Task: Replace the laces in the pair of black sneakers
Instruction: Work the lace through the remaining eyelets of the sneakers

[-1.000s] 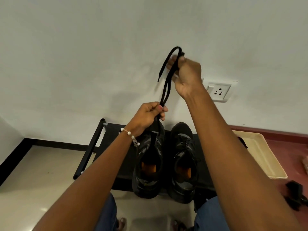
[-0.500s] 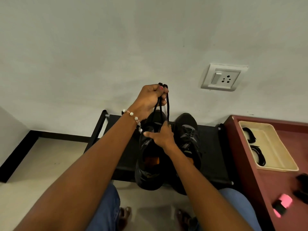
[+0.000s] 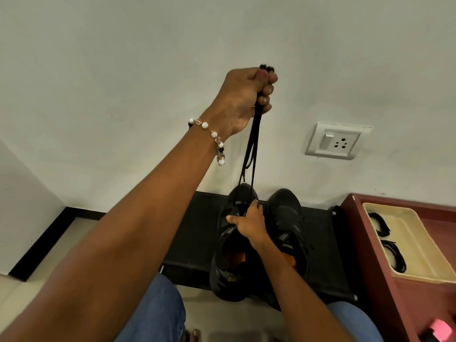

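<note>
Sitting with blue-jeaned knees [image 3: 158,309] at the near edge, the person reached out over a low black bench [image 3: 197,233] where the pair of black sneakers stood side by side, toes toward the wall. The right hand [image 3: 249,222] was pressed down on the tongue of the left sneaker [image 3: 225,265], its fingers curled around the spot where the lace came out; the right sneaker [image 3: 287,218] sat just beside it, untouched. From there a black lace [image 3: 251,154] ran straight up in two taut strands to the left hand [image 3: 243,99], raised high and clenched in a fist around it, the lace ends poking out above the knuckles and a beaded bracelet [image 3: 212,135] dangling at the wrist. Off to the right, a cream tray [image 3: 409,245] on a reddish cabinet [image 3: 385,280] held more black laces [image 3: 392,255], and a wall socket [image 3: 334,141] showed on the white wall behind.
</note>
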Available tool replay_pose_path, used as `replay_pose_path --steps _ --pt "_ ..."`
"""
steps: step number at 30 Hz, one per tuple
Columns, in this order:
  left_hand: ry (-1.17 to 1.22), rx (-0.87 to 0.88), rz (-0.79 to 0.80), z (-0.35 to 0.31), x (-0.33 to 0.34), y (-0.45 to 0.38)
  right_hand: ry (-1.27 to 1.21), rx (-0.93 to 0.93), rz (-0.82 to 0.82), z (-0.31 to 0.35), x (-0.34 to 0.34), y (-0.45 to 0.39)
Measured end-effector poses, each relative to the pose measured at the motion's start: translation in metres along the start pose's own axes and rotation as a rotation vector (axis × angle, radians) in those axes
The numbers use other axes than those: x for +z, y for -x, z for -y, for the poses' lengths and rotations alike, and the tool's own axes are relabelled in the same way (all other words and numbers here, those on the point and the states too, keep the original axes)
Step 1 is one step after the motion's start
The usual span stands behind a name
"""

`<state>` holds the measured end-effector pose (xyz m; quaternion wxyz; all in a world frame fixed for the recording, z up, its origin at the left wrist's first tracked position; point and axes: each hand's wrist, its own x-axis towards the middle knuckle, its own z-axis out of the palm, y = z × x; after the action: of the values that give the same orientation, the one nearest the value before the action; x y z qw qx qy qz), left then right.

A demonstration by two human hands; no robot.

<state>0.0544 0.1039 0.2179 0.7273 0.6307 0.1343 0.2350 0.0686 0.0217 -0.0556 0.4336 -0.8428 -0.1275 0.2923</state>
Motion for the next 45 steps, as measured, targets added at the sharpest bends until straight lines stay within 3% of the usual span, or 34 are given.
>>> replay_pose_path --steps 2,5,8,11,13,16,19,21,23,28,32,36,45 --pt "-0.038 0.019 0.015 -0.008 0.004 -0.001 0.021 -0.011 -0.016 0.002 0.0 0.001" --pt "-0.054 0.007 0.028 -0.006 0.004 -0.002 0.019 -0.164 -0.174 0.016 -0.003 0.008" --pt "-0.014 0.0 0.009 -0.005 0.003 -0.005 -0.239 -0.36 -0.246 0.05 -0.023 0.025" --pt "0.017 0.017 -0.002 -0.004 0.001 -0.007 -0.477 -0.473 -0.034 0.07 -0.048 0.032" --pt "0.073 0.056 -0.041 -0.002 -0.002 -0.01 -0.494 -0.472 0.15 0.062 -0.057 0.03" --pt "0.103 0.11 -0.136 0.01 -0.019 -0.017 -0.475 -0.404 0.238 0.045 -0.06 0.019" --pt "-0.313 0.026 -0.221 0.048 -0.044 -0.018 -0.458 -0.369 0.195 0.047 -0.061 0.014" --pt "-0.729 -0.21 -0.231 0.081 -0.058 -0.005 -0.495 -0.333 0.177 0.051 -0.06 0.012" --pt "-0.943 -0.485 -0.135 0.115 -0.066 0.018 -0.52 -0.304 0.143 0.053 -0.06 0.008" --pt "-0.667 -0.778 0.155 0.175 -0.055 0.076 -0.595 -0.246 0.106 0.058 -0.059 0.004" --pt "-0.46 -0.781 0.029 0.204 -0.045 0.082 -0.669 -0.175 0.09 0.064 -0.06 0.006" --pt "-0.558 -0.712 -0.096 0.224 -0.047 0.086 -0.665 -0.154 0.073 0.071 -0.057 0.008" --pt "-0.753 -0.665 -0.093 0.233 -0.041 0.082 -0.657 -0.265 -0.05 0.118 -0.076 0.021"
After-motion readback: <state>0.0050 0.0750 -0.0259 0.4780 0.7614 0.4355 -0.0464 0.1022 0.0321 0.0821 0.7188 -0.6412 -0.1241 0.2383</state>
